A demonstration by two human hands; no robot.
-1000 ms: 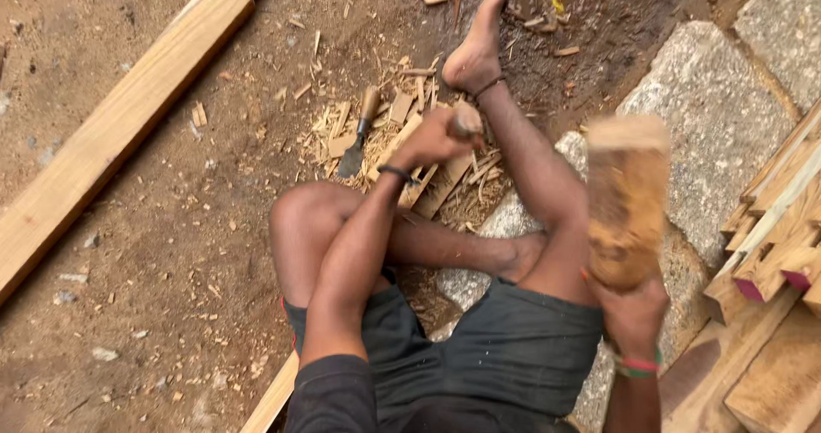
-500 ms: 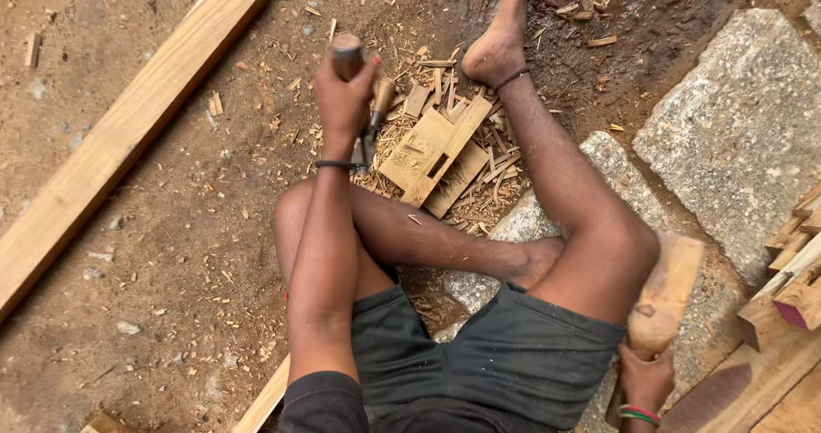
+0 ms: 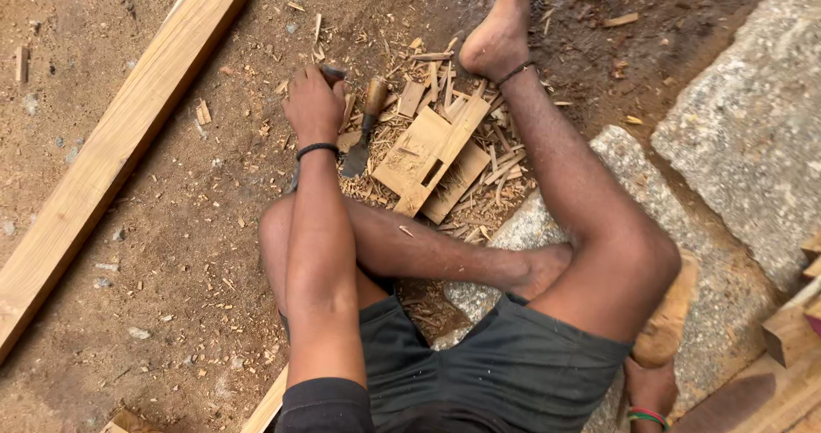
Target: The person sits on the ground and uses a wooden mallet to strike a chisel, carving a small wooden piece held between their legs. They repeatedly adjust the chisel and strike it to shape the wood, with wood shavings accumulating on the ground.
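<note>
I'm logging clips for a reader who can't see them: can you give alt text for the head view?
Seated on bare dirt, a person reaches the left hand to a dark tool near a chisel and notched wooden pieces among shavings. The right hand holds a wooden mallet low beside the hip, near grey stone slabs. A long timber beam lies at left.

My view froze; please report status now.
Left hand shut on tool handle. Right hand holds mallet behind knee. Chisel lies beside left hand, on chips.
</note>
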